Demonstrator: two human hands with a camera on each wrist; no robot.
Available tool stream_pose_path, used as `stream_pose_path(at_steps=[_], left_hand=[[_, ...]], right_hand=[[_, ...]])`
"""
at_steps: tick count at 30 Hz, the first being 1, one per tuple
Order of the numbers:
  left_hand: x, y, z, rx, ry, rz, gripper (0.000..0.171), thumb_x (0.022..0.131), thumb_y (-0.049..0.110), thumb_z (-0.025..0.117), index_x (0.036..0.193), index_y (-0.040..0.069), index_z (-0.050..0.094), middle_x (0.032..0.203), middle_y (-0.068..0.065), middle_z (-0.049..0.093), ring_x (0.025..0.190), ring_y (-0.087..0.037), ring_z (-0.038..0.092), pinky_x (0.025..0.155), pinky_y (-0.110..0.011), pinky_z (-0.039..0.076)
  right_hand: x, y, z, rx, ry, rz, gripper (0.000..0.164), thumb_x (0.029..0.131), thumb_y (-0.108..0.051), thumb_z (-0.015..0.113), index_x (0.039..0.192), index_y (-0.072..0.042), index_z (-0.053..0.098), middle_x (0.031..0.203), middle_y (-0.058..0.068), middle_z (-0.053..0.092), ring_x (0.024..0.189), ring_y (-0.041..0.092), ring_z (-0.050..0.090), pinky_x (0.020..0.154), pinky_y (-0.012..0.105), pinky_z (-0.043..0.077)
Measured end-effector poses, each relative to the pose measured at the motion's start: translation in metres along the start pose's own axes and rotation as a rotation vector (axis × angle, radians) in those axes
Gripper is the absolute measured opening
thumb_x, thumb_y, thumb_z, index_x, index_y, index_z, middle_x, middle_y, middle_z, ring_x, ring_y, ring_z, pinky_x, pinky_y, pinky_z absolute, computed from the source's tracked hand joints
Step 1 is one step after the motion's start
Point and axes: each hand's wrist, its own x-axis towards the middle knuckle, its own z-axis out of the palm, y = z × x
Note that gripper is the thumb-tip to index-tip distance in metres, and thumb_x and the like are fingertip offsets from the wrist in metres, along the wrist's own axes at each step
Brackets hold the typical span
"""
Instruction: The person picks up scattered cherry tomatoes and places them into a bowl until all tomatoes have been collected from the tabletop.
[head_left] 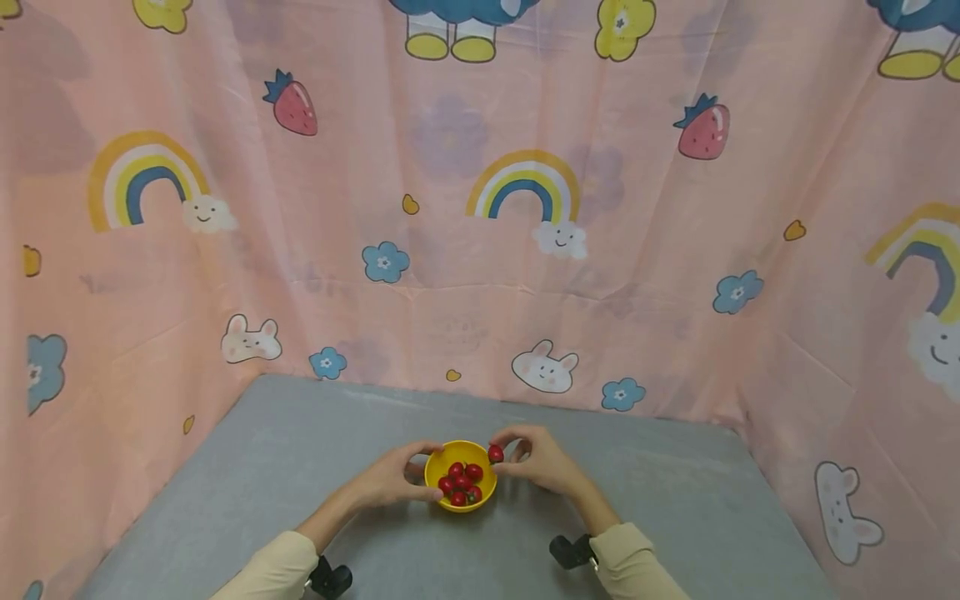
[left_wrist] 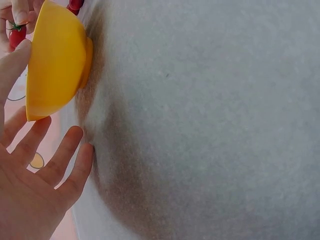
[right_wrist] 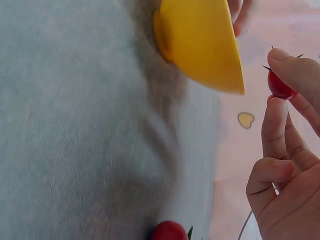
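A yellow bowl [head_left: 430,479] with several red cherry tomatoes [head_left: 462,482] in it is near the middle of the grey table. My left hand [head_left: 390,477] holds the bowl by its left side, thumb at the near rim and fingertips at the far rim. Just over the bowl's right rim, my right hand [head_left: 546,461] pinches one cherry tomato [right_wrist: 280,85] between thumb and fingers. Its green stem leaves show in the right wrist view. Another cherry tomato [right_wrist: 170,231] lies on the table by the right hand, hidden in the head view.
The grey tabletop [head_left: 660,500] spreads around both hands. A pink printed curtain [head_left: 450,317] hangs along the back and sides. Each wrist wears a small black device, such as the left one [head_left: 330,577], close over the table.
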Motion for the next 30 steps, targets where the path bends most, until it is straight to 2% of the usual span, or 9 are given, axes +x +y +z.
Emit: stream_pose_path(at_steps=[6,14,19,23,27,30], left_hand=[[0.001,-0.002,0.001,-0.003,-0.008,0.007,0.065,0.089,0.025,0.082,0.145,0.010,0.052,0.145,-0.013,0.053,0.116,-0.033,0.063,0.095,-0.052,0.052],[0.002,-0.003,0.001,0.003,-0.011,0.022,0.065,0.089,0.025,0.082,0.145,0.010,0.053,0.145,-0.013,0.053,0.115,-0.033,0.063,0.095,-0.050,0.053],[0.001,-0.002,0.000,-0.022,-0.015,0.031,0.066,0.089,0.024,0.082,0.145,0.008,0.052,0.145,-0.015,0.052,0.116,-0.035,0.063,0.095,-0.052,0.052],[0.000,-0.001,0.000,-0.021,-0.015,0.031,0.065,0.089,0.023,0.082,0.146,0.008,0.052,0.146,-0.015,0.051,0.117,-0.035,0.062,0.096,-0.053,0.051],[0.000,-0.001,0.000,-0.013,-0.015,0.026,0.065,0.090,0.024,0.081,0.146,0.009,0.051,0.147,-0.015,0.050,0.116,-0.034,0.062,0.094,-0.051,0.052],[0.001,-0.002,0.000,-0.010,-0.015,0.027,0.065,0.090,0.024,0.081,0.146,0.009,0.051,0.147,-0.015,0.050,0.115,-0.033,0.063,0.093,-0.050,0.053]], right_hand=[[0.002,0.000,0.006,0.027,-0.033,-0.023,0.031,0.087,-0.008,0.082,0.115,-0.002,0.072,0.104,0.005,0.068,0.074,0.024,0.061,0.065,0.026,0.054],[-0.003,0.003,0.005,0.017,-0.049,-0.003,0.032,0.087,-0.010,0.083,0.116,-0.004,0.072,0.104,0.006,0.068,0.073,0.022,0.060,0.067,0.027,0.054],[-0.009,0.011,-0.004,0.024,-0.036,-0.029,0.031,0.088,-0.007,0.081,0.116,-0.001,0.071,0.107,0.016,0.068,0.074,0.024,0.062,0.068,0.030,0.055],[-0.019,0.018,-0.014,0.032,-0.014,-0.031,0.030,0.089,-0.005,0.079,0.116,0.003,0.069,0.106,0.024,0.066,0.069,0.022,0.059,0.062,0.026,0.053],[-0.032,0.026,-0.024,0.047,0.011,0.000,0.029,0.089,-0.001,0.077,0.116,0.006,0.068,0.104,0.026,0.064,0.066,0.020,0.056,0.058,0.023,0.050],[-0.042,0.033,-0.031,0.043,0.031,0.015,0.029,0.090,-0.002,0.077,0.116,0.006,0.068,0.103,0.025,0.065,0.071,0.022,0.058,0.061,0.024,0.050]])
